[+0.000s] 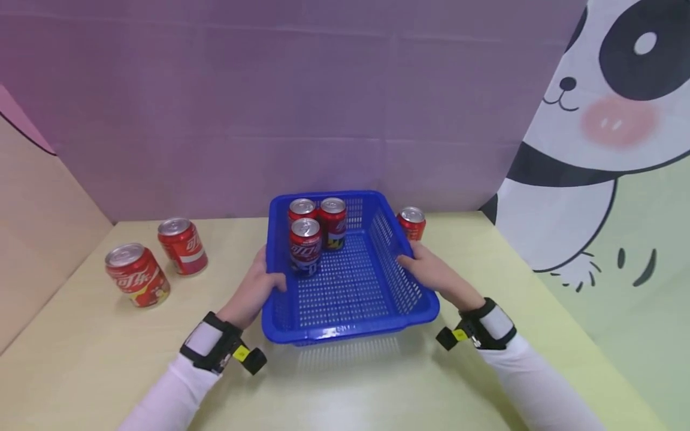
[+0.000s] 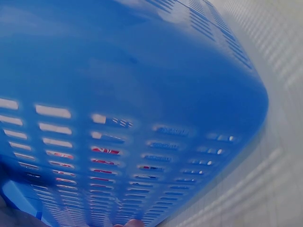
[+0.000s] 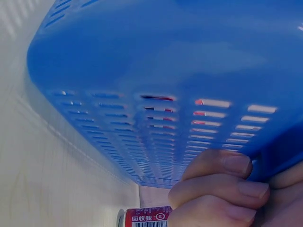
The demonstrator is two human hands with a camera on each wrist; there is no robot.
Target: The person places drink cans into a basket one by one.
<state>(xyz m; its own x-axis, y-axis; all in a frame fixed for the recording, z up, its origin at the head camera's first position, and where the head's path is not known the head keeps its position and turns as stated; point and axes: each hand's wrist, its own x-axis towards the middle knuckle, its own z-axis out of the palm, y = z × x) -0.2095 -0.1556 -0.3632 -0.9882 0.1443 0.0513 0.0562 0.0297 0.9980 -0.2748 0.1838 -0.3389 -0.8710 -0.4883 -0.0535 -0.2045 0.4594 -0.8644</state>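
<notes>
Three Coca-Cola cans (image 1: 305, 246) stand toward the far left of a blue perforated basket (image 1: 345, 331), the back-left one largely hidden by the front one. The basket's near end is held above the tabletop (image 1: 334, 398); contact at its far end cannot be told. Its open top faces up, and its long axis appears to run away from the person. The left hand (image 1: 252, 294) grips the left rim, thumb over it, other fingers mostly out of sight. The right hand (image 1: 433, 274) grips the right rim, fingers curled beneath. Beyond it, a partly hidden red can (image 1: 412, 225) stands.
</notes>
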